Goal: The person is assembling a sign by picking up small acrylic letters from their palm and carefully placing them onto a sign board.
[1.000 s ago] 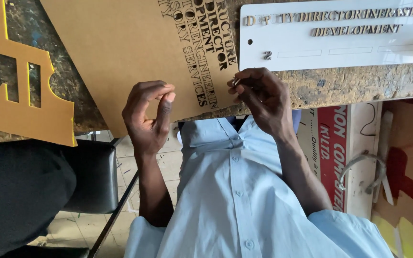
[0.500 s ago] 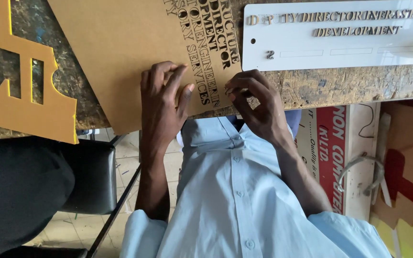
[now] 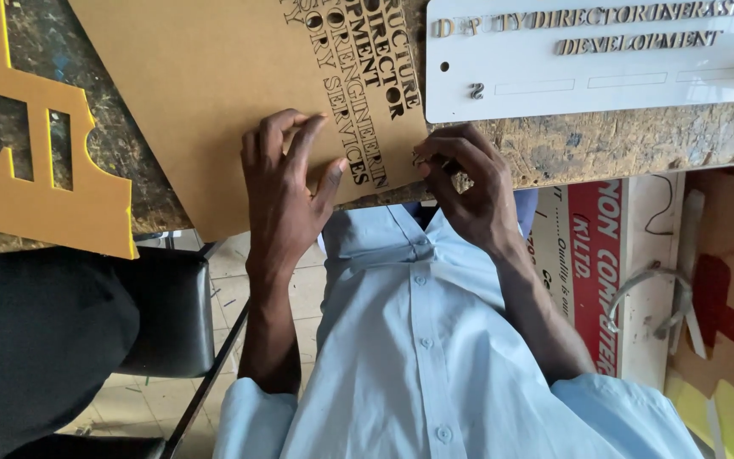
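So the left hand [image 3: 286, 183] lies spread flat on the brown lettered sheet [image 3: 214, 85] — right hand [image 3: 469, 183] at its corner pinches a small cut letter [image 3: 419, 159] — lifting needs care.

A white plaque [image 3: 605, 85] bearing raised metallic letters lies on the rough worktable [image 3: 605, 144]. A yellow-edged cut-out panel [image 3: 36, 195] rests at the table's other end. Below, a black chair [image 3: 167, 314] stands on the tiled floor [image 3: 142, 404].

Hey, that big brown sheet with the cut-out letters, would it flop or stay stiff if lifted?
The brown sheet probably stays fairly stiff: it overhangs the table edge without drooping. Likely light, being thin. The left hand lies flat on it, suggesting it slides easily.
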